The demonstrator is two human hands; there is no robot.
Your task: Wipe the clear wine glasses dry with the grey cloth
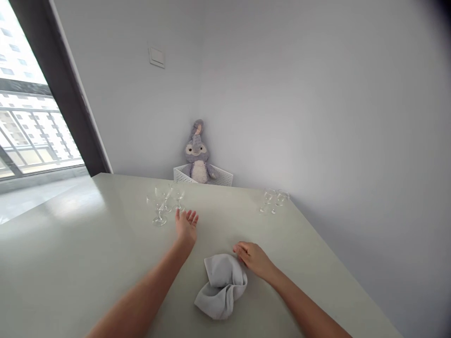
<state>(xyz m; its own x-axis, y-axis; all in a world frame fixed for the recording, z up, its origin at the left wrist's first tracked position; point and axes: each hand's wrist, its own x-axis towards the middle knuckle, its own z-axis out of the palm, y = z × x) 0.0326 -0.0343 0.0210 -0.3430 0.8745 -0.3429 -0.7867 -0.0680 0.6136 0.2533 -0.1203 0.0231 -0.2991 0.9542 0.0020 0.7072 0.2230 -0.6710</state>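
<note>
Head view: holding left hand [186,229] open, nothing grasped, just beside three stemmed glasses [166,204], palm apparently turned up for access; with right hand [254,258] curled, grip impossible to tell, beside gray cloth [222,287], crumpled on table [112,249], seemingly for easy reach.

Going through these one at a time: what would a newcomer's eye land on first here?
Probably the grey plush toy sitting in a white perforated bin beyond the table's far edge. Next, the crumpled grey cloth on the near part of the table, with the right hand beside it. Then the open left hand, close to the clear stemmed glasses at left.
</note>
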